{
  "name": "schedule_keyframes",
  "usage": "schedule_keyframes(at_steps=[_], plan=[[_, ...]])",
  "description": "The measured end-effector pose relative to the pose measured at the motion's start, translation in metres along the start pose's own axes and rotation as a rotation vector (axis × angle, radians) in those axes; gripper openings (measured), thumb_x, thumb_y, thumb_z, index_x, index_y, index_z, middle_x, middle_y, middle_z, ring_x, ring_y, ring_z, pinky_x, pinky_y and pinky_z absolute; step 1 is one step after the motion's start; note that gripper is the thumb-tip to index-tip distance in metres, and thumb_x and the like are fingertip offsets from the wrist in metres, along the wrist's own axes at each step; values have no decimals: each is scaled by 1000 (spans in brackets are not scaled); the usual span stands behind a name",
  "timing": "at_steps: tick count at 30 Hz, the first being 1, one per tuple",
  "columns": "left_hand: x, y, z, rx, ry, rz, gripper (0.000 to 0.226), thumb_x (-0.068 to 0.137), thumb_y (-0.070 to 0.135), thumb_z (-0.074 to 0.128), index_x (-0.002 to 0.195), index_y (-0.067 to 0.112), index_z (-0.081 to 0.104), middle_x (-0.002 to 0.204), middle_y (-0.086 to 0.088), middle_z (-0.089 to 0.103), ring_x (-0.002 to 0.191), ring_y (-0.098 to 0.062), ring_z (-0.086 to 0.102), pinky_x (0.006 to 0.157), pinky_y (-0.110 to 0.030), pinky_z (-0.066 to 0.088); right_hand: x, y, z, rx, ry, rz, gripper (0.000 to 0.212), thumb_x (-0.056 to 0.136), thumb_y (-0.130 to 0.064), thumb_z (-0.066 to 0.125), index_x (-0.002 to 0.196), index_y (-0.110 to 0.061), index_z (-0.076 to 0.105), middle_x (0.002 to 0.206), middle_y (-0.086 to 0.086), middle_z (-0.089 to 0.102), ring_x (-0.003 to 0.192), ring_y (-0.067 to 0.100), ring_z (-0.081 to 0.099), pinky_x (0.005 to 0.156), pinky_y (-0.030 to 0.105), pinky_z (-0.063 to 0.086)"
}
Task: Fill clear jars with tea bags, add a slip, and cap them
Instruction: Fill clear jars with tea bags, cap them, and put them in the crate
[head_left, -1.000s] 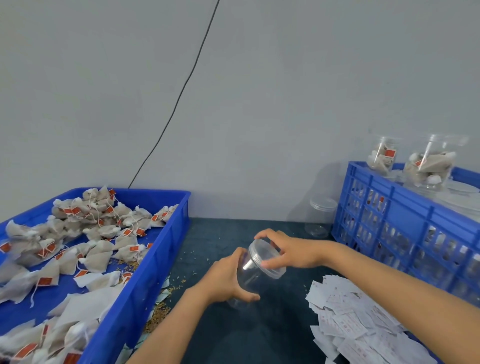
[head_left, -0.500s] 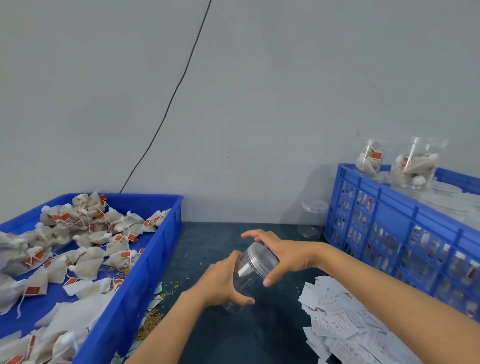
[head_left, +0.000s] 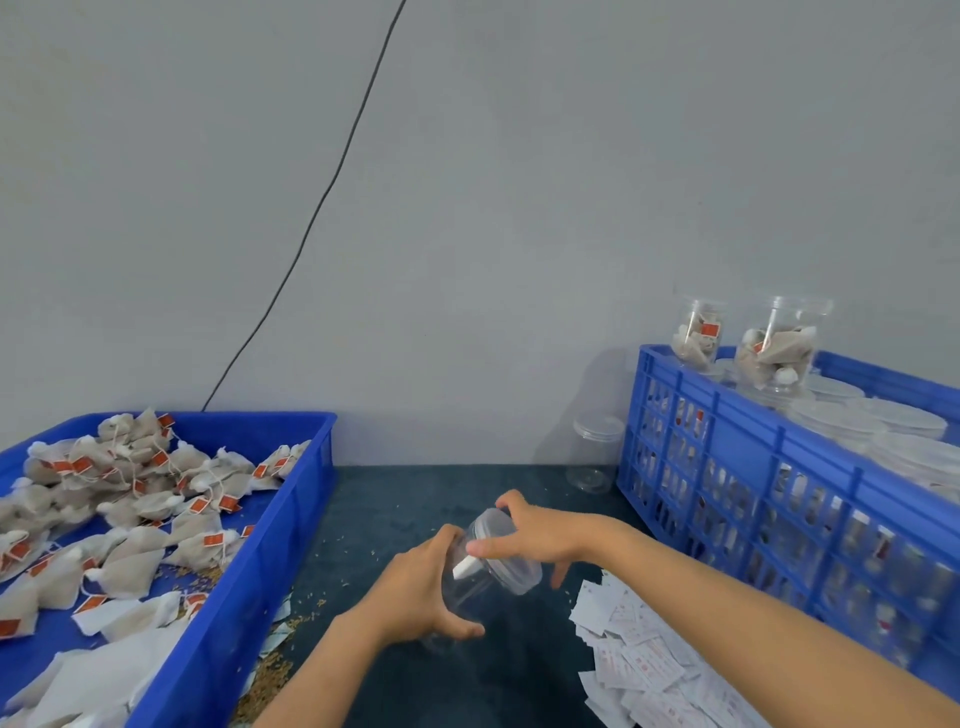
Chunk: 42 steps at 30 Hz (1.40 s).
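Jar (head_left: 470, 587) lies tilted between both hands, mouth up-right. Left hand (head_left: 415, 592) grips its body; right hand (head_left: 530, 540) clasps the lid (head_left: 506, 551).

Clear jar (head_left: 470, 587) tilted, mouth up-right, held above tabletop (head_left: 395, 514) between both hands; white slip end (head_left: 464, 567) visible inside near mouth. Clear lid (head_left: 501, 551) on jar mouth. Tea bags (head_left: 130, 499) beige, pyramid-shaped, red tags on strings, heaped loose in blue tray (head_left: 291, 514) at left. White slips (head_left: 644, 660) with red print piled on tabletop at lower right. Two filled jars (head_left: 776, 345) upright atop blue crate (head_left: 753, 467) at right, capped jars inside it. One empty capped jar (head_left: 596, 452) upright beside crate, by wall.
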<state>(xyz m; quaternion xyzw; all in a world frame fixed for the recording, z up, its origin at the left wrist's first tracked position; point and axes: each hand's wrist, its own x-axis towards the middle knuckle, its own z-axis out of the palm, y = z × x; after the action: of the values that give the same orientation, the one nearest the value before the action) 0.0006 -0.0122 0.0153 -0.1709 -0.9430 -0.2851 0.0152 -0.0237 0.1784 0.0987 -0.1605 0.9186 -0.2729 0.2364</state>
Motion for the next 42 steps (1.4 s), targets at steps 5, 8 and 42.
schedule_keyframes(at_steps=[5,8,42], plan=[[-2,-1,-3,-45,-30,1,84,54,58,81,123,35,38,110,18,58,98,-6,58,86,-24,50,-7,3,-7,-172,-48,-226,74,77,-32,78,135,-35,31,133,-3,35,120,22,45,98,42,49],[-1,-5,-6,-104,-82,-17,89,53,56,83,127,35,38,114,17,59,104,-6,58,93,-26,49,-12,2,-8,-495,2,-425,82,73,-14,78,136,-39,31,132,-8,29,123,15,34,98,37,45],[-29,-12,-75,-11,-132,-491,71,74,16,82,133,17,43,132,-4,55,117,-21,54,98,-35,47,22,7,30,200,467,-171,49,79,18,36,108,-15,56,125,7,55,120,19,50,97,26,39]])
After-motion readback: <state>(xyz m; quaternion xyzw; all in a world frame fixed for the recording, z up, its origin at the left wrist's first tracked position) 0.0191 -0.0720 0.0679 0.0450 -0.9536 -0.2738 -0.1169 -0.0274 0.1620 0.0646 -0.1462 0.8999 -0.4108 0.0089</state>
